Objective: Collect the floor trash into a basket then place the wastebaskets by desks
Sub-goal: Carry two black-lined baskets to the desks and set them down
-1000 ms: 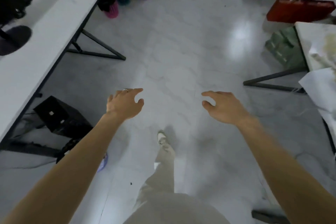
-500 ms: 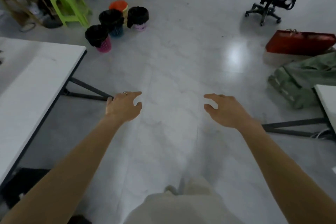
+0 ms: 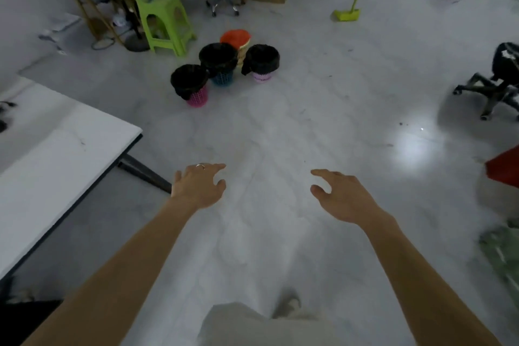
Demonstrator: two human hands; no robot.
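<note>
- The left hand [image 3: 198, 185] and the right hand [image 3: 344, 196] are held out in front, above the floor.
- Both hands hold nothing. Their fingers [image 3: 216, 167] are spread and a little bent.
- Four wastebaskets stand close together on the floor ahead, well apart from the hands.
- They are a pink basket [image 3: 196, 95], a blue basket [image 3: 222, 78], a purple basket [image 3: 262, 76] and, behind them, an orange-topped basket [image 3: 236, 36].
- The first three have black bags folded over the top.
- The white worktop [image 3: 56, 163] is on the left, near the left arm.
- I think the baskets are light, made of thin plastic with little holes. One hand should lift one easily.
- The bags look soft and slippery and may slide off.
- A good place to hold is the hard rim, pinched through the bag.
- Or hold lower down, where the bare plastic shows.
- A few tiny dark specks lie on the floor. I cannot tell if they are trash.
</note>
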